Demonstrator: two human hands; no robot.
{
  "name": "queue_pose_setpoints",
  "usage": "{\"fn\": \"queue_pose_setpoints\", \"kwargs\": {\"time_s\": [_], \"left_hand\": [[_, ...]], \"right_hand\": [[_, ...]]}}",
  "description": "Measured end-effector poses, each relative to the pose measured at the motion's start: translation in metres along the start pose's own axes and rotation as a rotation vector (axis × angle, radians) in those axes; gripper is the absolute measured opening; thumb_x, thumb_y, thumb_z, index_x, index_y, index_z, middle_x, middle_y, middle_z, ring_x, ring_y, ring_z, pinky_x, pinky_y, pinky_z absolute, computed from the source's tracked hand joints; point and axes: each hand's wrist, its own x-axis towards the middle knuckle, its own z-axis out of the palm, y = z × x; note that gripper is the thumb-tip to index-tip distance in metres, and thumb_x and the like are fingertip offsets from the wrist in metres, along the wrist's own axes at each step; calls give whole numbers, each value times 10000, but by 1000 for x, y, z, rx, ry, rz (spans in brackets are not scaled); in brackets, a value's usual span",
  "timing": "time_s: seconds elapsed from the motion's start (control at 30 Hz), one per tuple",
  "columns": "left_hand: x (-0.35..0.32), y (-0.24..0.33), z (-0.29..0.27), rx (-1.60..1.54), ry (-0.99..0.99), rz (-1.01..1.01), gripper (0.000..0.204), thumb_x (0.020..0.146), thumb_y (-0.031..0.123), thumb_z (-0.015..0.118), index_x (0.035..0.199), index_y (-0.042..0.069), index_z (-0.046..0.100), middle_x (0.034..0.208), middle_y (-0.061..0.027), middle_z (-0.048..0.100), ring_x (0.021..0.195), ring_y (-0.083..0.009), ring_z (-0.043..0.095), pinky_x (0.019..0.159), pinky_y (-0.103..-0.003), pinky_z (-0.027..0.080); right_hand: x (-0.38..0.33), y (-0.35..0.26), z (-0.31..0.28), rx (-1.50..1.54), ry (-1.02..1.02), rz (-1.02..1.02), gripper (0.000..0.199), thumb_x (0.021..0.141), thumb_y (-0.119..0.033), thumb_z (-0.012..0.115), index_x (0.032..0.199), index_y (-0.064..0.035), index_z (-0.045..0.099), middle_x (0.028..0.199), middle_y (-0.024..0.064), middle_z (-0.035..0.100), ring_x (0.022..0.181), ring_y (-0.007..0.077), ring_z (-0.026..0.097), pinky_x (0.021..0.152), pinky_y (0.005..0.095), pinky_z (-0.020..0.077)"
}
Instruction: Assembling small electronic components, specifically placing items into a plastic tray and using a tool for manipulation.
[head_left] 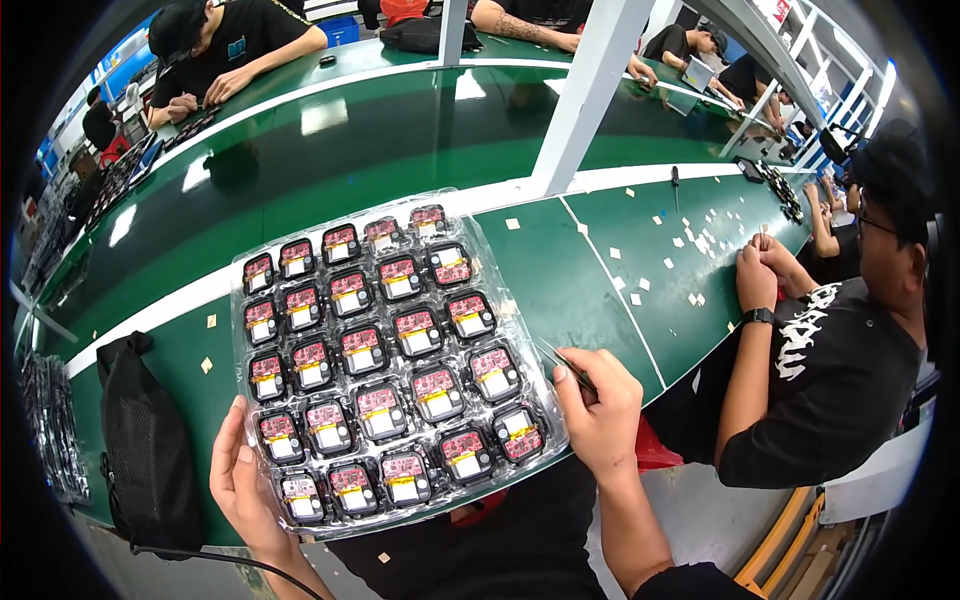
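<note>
A clear plastic tray (543, 398) rests on the green bench, its near side overhanging the edge. Its pockets hold rows of black square-cornered device housings (380, 410), each showing a red circuit board, a white block and a yellow strip. My left hand (240, 485) grips the tray's near left edge, fingers along the side. By the right edge is my right hand (605, 410), closed on thin metal tweezers (553, 353) that point toward the tray. Whether this hand also touches the tray is hard to tell.
A black mesh bag (150, 440) lies left of the tray, with a cable nearby. Small pale square pieces (700, 240) litter the bench at right, near a screwdriver (675, 185). A co-worker (830, 360) sits close on my right. A white post (590, 100) rises beyond the tray.
</note>
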Motion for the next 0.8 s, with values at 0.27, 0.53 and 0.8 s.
{"fn": "queue_pose_setpoints", "kwargs": {"time_s": [0.27,0.53,0.8], "left_hand": [[0,-2,0,16,-28,6,473,1038,106,502,1444,-135,462,1491,-243,531,1355,-287,556,1168,-402,413],[-1,3,4,19,-27,7,469,1037,112,511,1438,-129,476,1479,-235,544,1329,-277,576,1154,-398,428],[-1,5,5,-16,-5,-16,488,1010,98,527,1432,-142,480,1461,-252,552,1332,-289,572,1147,-404,433]], "right_hand": [[0,1,-1,-17,-12,12,166,871,-22,741,1036,-3,731,817,125,674,642,231,656,562,328,498],[0,0,-1,-13,-12,18,168,871,-20,743,1038,-7,733,811,118,672,630,222,648,554,321,492],[-1,-2,-1,-18,-24,36,171,867,-17,741,1038,-11,734,808,116,674,639,218,657,556,314,496]]}}
